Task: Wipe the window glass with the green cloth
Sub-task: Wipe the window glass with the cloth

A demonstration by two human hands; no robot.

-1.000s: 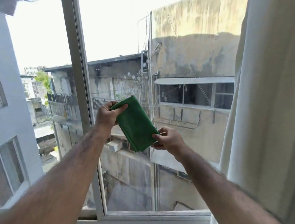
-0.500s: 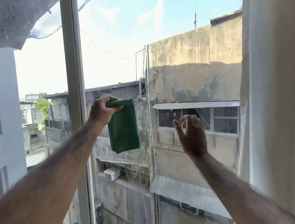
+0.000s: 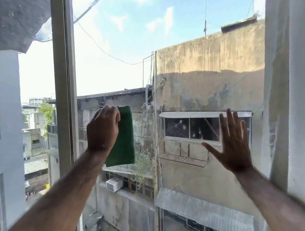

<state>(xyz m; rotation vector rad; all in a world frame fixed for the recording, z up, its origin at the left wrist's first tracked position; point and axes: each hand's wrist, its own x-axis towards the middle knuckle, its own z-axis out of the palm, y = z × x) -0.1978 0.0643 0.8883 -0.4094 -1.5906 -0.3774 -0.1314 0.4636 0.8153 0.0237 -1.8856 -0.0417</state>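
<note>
A folded green cloth [image 3: 124, 136] hangs upright against the window glass [image 3: 141, 42], just right of the vertical window frame [image 3: 64, 86]. My left hand [image 3: 103, 128] grips the cloth's upper left part, the fingers curled over it and hiding that side. My right hand [image 3: 230, 142] is raised to the right with its fingers spread and nothing in it, flat toward the pane; I cannot tell whether it touches the glass.
A white curtain [image 3: 294, 103] hangs along the right edge, close to my right forearm. Through the glass are concrete buildings, wires and sky. A second pane lies left of the frame.
My right hand let go of the cloth, moved right and spread open. My left hand lifted the cloth higher and turned it upright. The view tilted upward.
</note>
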